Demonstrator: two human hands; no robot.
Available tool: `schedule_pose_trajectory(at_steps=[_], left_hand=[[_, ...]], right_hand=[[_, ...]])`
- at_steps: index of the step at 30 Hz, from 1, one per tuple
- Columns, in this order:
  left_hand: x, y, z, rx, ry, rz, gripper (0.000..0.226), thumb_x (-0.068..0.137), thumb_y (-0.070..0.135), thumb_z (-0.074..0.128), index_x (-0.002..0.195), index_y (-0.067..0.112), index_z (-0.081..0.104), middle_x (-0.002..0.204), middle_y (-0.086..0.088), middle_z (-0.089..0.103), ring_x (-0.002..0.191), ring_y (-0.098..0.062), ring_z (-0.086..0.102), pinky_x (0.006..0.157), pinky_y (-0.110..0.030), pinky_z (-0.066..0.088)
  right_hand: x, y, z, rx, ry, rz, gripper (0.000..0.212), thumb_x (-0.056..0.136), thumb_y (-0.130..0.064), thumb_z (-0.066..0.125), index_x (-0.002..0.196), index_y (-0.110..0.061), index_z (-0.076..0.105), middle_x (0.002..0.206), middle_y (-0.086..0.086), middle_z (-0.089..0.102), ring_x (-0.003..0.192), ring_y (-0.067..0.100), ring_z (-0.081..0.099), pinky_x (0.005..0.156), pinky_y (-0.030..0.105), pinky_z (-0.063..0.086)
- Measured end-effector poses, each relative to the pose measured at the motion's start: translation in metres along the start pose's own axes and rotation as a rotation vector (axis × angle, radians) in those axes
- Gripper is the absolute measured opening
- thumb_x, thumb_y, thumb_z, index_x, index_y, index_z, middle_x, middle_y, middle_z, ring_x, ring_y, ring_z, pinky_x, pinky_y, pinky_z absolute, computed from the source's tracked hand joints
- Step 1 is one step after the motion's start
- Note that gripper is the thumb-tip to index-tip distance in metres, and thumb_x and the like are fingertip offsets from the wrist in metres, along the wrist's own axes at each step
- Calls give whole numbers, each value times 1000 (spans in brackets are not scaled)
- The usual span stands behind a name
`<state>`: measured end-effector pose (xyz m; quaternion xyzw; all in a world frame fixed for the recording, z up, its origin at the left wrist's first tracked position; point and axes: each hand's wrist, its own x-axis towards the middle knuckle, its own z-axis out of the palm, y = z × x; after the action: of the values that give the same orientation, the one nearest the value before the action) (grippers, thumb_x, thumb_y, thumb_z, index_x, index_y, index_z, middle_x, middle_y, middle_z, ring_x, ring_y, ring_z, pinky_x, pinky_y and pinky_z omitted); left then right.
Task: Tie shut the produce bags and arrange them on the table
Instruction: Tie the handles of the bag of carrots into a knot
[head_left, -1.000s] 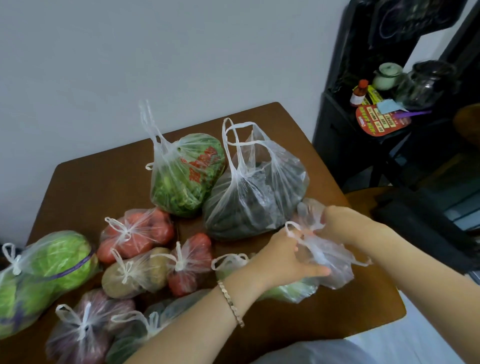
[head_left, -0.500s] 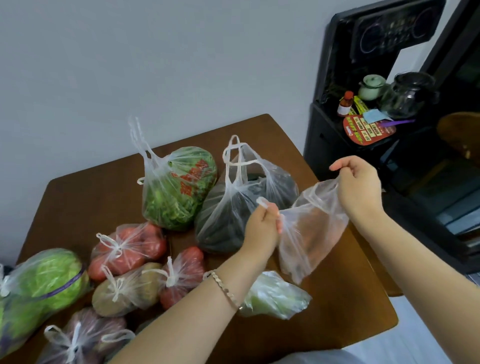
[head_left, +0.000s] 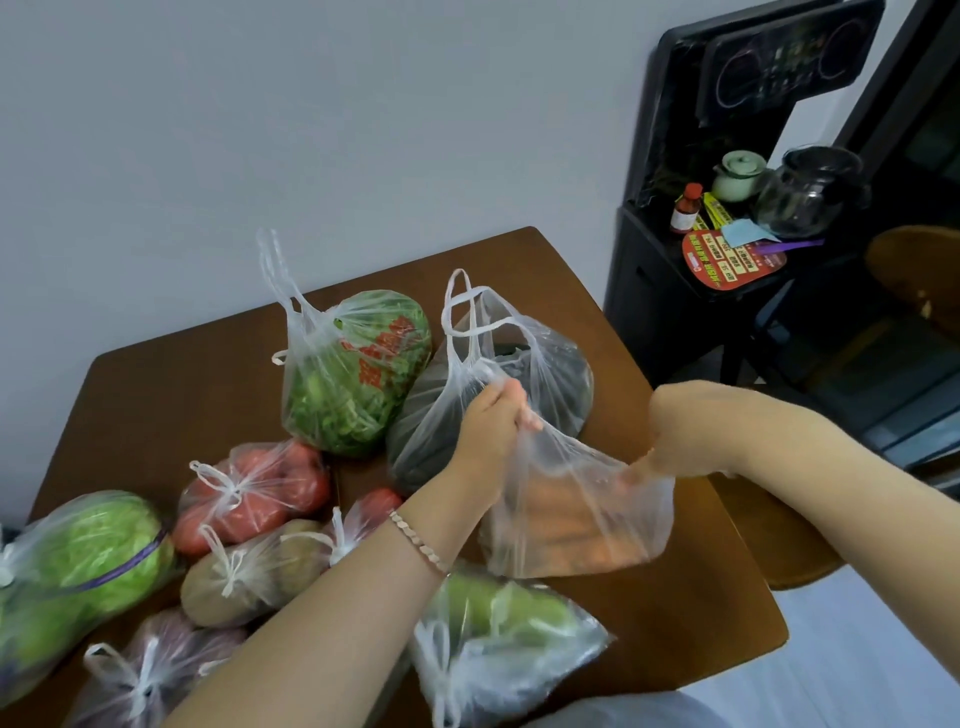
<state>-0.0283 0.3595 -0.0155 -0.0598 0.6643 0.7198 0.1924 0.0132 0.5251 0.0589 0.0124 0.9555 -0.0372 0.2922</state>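
I hold a clear plastic bag (head_left: 571, 519) above the brown table (head_left: 171, 395), with orange carrot-like produce showing through it. My left hand (head_left: 493, 421) pinches its top edge. My right hand (head_left: 675, 441) is bent down with its fingers at the bag's other edge. Behind them stands an untied bag of dark vegetables (head_left: 550, 384) and a knotted bag of leafy greens (head_left: 353, 374). Below the held bag lies a tied bag of pale green vegetables (head_left: 509, 634).
Tied bags crowd the left: tomatoes (head_left: 254, 488), potatoes (head_left: 249, 571), a cabbage (head_left: 78, 566), a purplish bag (head_left: 150, 670). A black cabinet (head_left: 675, 291) with a glass pot (head_left: 805, 192) and jars stands to the right. A wooden stool (head_left: 779, 545) sits beside the table's right edge.
The held bag has come down and now hangs wider between my hands. My right hand dropped from the raised bag corner to its lower edge. The camera tilted a little.
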Motion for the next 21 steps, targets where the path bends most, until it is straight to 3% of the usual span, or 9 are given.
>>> schedule_pose_trajectory(at_steps=[3,5,8,12,14,17,21], left_hand=[[2,6,5,-44,-38,-30,46,98,11,35,53,11,41,36,6,46,40,-5,46,60,-24,45],[2,6,2,-80,-66,-79,44,99,12,33,56,11,40,33,6,45,33,-3,44,53,-20,46],[-2,6,-10,-167,-73,-171,42,100,12,29,60,10,39,35,4,44,30,-3,42,44,-15,44],[-11,-10,-26,117,46,-81,40,96,12,37,57,13,41,54,-2,39,50,-12,40,60,-26,39],[-14,-19,-31,152,60,-51,43,97,13,37,54,13,42,52,-1,42,50,-13,37,54,-24,34],[-15,-23,-35,94,61,-64,43,98,17,36,56,14,43,42,8,47,48,-9,37,51,-21,33],[-18,-27,-37,-3,20,-108,40,99,18,36,60,13,43,41,8,47,42,-5,41,49,-18,37]], right_hand=[[-10,-16,0,-228,-205,-75,49,68,-53,71,51,-13,48,25,-5,43,41,8,42,43,17,36],[-13,-23,2,-318,-247,-117,40,75,-38,68,57,-9,49,37,-3,45,44,10,41,43,18,34],[-11,-26,5,-188,-124,-154,36,84,-34,57,56,-14,46,51,-3,42,45,10,39,44,18,32],[0,-20,11,109,-38,-187,40,93,-28,43,55,-17,40,56,-1,38,48,11,35,50,23,34],[4,-19,15,189,1,-181,40,95,-26,36,56,-19,39,59,-2,41,52,9,36,56,26,38],[6,-18,18,292,113,-137,44,97,-32,30,56,-18,40,60,-1,43,53,9,38,53,21,34],[-1,-15,17,317,184,-132,47,94,-40,37,56,-14,48,56,0,49,50,11,44,54,27,42]])
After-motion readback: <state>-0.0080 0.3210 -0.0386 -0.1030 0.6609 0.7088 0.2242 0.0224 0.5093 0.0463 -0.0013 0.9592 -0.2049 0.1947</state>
